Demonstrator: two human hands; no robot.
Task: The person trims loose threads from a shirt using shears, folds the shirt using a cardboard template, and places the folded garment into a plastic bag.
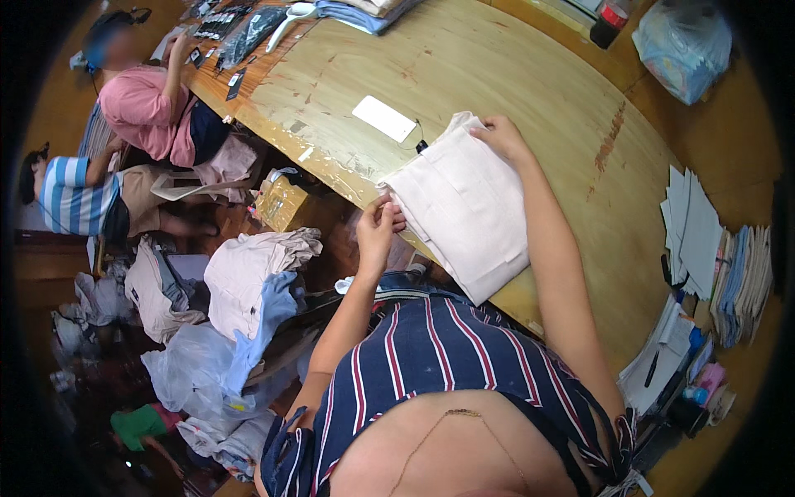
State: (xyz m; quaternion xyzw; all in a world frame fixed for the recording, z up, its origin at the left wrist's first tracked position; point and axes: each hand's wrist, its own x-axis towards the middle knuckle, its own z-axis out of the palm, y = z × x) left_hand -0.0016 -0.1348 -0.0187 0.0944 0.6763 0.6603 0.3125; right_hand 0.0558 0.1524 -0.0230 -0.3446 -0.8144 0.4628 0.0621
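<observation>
Scuffed wooden tabletop (546,83); cluttered room, two people (149,112) leftward of left hand (383,222). One folded pale garment (464,203) lies between it and right hand (500,137), edges pinched by both hands; one white rectangle (383,118) beyond.

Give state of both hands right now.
Left hand: half-curled at left edge of the folded pale cloth; grip unclear.
Right hand: on the cloth's far right edge; grip unclear.

Garment (468,207) on table (580,116), clothes stack (364,16) beyond, clothes pile (248,269) to left.
</observation>
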